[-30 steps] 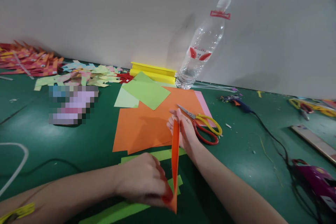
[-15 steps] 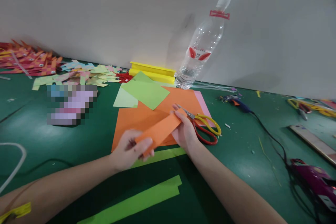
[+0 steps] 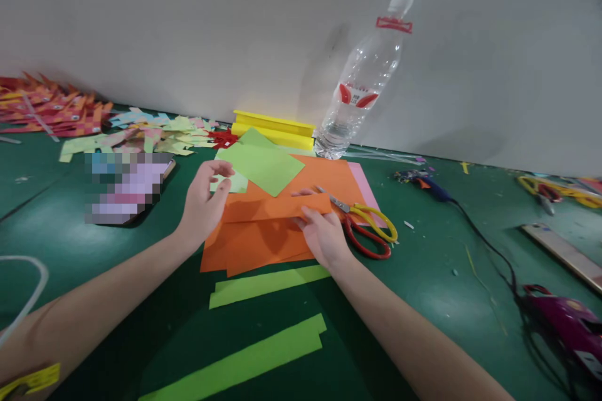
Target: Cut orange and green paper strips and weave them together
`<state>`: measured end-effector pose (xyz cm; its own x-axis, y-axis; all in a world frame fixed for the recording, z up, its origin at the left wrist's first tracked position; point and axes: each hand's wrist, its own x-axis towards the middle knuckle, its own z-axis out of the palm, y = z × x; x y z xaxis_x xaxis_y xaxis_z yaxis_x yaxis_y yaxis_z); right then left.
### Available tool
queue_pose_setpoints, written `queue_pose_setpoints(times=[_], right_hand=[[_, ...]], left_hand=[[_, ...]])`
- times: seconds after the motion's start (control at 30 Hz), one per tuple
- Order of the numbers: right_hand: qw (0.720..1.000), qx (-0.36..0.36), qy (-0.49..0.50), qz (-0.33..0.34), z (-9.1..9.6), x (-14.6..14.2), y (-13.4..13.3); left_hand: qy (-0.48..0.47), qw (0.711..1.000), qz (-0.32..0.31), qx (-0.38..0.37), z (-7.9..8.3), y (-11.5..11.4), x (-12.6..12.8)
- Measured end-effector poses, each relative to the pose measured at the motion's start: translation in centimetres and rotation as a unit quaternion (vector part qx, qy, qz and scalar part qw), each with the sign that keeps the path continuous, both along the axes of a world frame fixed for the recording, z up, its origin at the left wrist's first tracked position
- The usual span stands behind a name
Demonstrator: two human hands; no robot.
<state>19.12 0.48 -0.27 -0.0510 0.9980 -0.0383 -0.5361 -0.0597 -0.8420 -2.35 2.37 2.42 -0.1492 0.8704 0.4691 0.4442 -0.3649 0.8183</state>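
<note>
An orange paper strip (image 3: 277, 207) lies crosswise just above the orange sheets (image 3: 263, 241) on the green table. My right hand (image 3: 322, 235) pinches the strip's right end between thumb and fingers. My left hand (image 3: 203, 203) is at the strip's left end, fingers curled and apart, and seems to touch it with the fingertips. A green sheet (image 3: 261, 166) lies on the far part of the orange sheets. Two green strips (image 3: 268, 282) (image 3: 244, 360) lie nearer to me.
Scissors (image 3: 364, 225) with yellow and red handles lie right of my right hand. A plastic bottle (image 3: 364, 84) leans on the wall behind. Cut paper pieces (image 3: 136, 135) pile at the left. A purple glue gun (image 3: 564, 322) and its cable lie at the right.
The strip went from standing on edge near me to lying flat over the orange sheets. My left hand moved away from me and loosened; my right hand kept its hold.
</note>
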Motion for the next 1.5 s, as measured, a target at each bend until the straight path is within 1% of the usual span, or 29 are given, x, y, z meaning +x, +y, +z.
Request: queue_pose_setpoints(times=[0.03, 0.1, 0.13, 0.17, 0.23, 0.27, 0.3, 0.37, 0.43, 0.47, 0.53, 0.57, 0.63, 0.7, 0.73, 0.8, 0.83, 0.9, 1.0, 1.2, 1.37, 1.4, 1.5], right_hand=[[0.999, 0.011, -0.03, 0.008, -0.2, -0.1, -0.1], [0.994, 0.032, -0.098, 0.021, -0.7, -0.2, -0.3], [0.99, 0.044, -0.129, 0.023, -0.9, -0.2, -0.3], [0.986, 0.054, -0.154, 0.022, -1.1, -0.2, -0.2], [0.982, 0.066, -0.174, 0.016, -1.3, -0.2, -0.1], [0.982, 0.07, -0.174, 0.016, -1.4, -0.2, -0.1], [0.982, 0.075, -0.174, 0.013, -1.4, -0.2, 0.0], [0.975, 0.092, -0.2, -0.006, -1.3, -0.2, -0.2], [0.953, 0.126, -0.274, -0.043, -1.0, -0.2, -0.5], [0.933, 0.147, -0.321, -0.065, -0.8, -0.2, -0.8], [0.879, 0.203, -0.421, -0.094, -0.3, -0.1, -1.3], [0.843, 0.233, -0.474, -0.1, 0.0, 0.0, -1.5], [0.76, 0.294, -0.572, -0.089, 0.5, -0.2, -2.0], [0.691, 0.343, -0.636, -0.039, 0.8, -0.4, -2.4], [0.664, 0.361, -0.654, -0.006, 0.8, -0.6, -2.5], [0.626, 0.381, -0.678, 0.059, 0.7, -1.0, -2.8], [0.615, 0.383, -0.684, 0.081, 0.5, -1.1, -2.9], [0.608, 0.378, -0.69, 0.105, 0.1, -1.2, -3.0], [0.614, 0.381, -0.68, 0.123, -0.3, -1.2, -2.9], [0.607, 0.387, -0.683, 0.12, 0.0, -0.7, -2.5], [0.629, 0.368, -0.677, 0.105, 0.3, 0.8, -2.3], [0.63, 0.365, -0.678, 0.1, 0.4, 1.3, -2.3], [0.605, 0.361, -0.705, 0.081, 0.6, 2.9, -2.2]], left_hand=[[0.059, 0.998, -0.018, 0.023, 0.0, -0.3, 0.1], [0.155, 0.983, -0.079, 0.055, -0.1, -1.0, 0.5], [0.216, 0.967, -0.116, 0.072, -0.2, -1.4, 0.8], [0.282, 0.944, -0.146, 0.086, -0.4, -1.6, 1.2], [0.369, 0.897, -0.215, 0.116, -0.9, -2.0, 1.8], [0.398, 0.877, -0.239, 0.121, -1.2, -2.1, 2.1], [0.415, 0.867, -0.249, 0.118, -1.6, -2.1, 2.3], [0.429, 0.863, -0.255, 0.084, -2.2, -2.1, 2.4], [0.427, 0.868, -0.248, 0.045, -2.7, -1.9, 2.3], [0.427, 0.871, -0.24, 0.03, -2.9, -1.8, 2.2], [0.431, 0.877, -0.212, 0.007, -3.2, -1.6, 2.0], [0.436, 0.879, -0.193, 0.0, -3.4, -1.5, 1.9], [0.446, 0.881, -0.157, -0.009, -3.7, -1.3, 1.8], [0.454, 0.88, -0.14, -0.015, -4.1, -1.0, 1.6], [0.455, 0.879, -0.14, -0.02, -4.2, -0.9, 1.5], [0.453, 0.879, -0.147, -0.027, -4.5, -0.7, 1.3], [0.452, 0.879, -0.151, -0.029, -4.6, -0.6, 1.2], [0.446, 0.88, -0.157, -0.032, -4.8, -0.5, 1.2], [0.439, 0.883, -0.159, -0.036, -4.8, -0.5, 1.2], [0.456, 0.879, -0.142, -0.022, -4.7, -0.6, 1.4], [0.477, 0.867, -0.139, -0.029, -4.5, -0.8, 1.5], [0.477, 0.867, -0.14, -0.03, -4.4, -0.8, 1.5], [0.472, 0.869, -0.144, -0.028, -4.4, -0.8, 1.5]])
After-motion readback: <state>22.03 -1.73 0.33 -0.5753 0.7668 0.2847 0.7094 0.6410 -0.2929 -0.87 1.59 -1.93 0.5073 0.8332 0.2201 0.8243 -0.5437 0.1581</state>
